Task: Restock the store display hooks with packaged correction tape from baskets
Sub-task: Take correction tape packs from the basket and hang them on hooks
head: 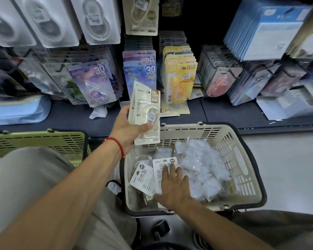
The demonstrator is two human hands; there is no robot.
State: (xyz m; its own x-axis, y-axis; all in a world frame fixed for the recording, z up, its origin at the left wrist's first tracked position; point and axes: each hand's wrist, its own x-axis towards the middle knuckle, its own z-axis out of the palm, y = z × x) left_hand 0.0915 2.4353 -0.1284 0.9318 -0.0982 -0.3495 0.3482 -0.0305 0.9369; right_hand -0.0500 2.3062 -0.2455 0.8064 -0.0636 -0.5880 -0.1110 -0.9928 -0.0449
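Two hands: both are busy, one up and one down.
Left hand: it holds a small stack of packs up in front of the hooks. Its fingers are curled round the stack, I think to keep the packs together and ready to hang.
Right hand: it lies flat in the cream basket. Its fingers are straight and spread, resting on a white pack and not gripping it. I think it is picking the next one.
More packs: another white pack lies just beside it, and clear bags fill the right side of the basket.
Hooks: purple packs, blue packs and yellow packs already hang close together.
In the way: the full rows leave little room. I cannot tell which hook is free.
Nearby: a green basket sits to the left. A few loose packs lie on the shelf.
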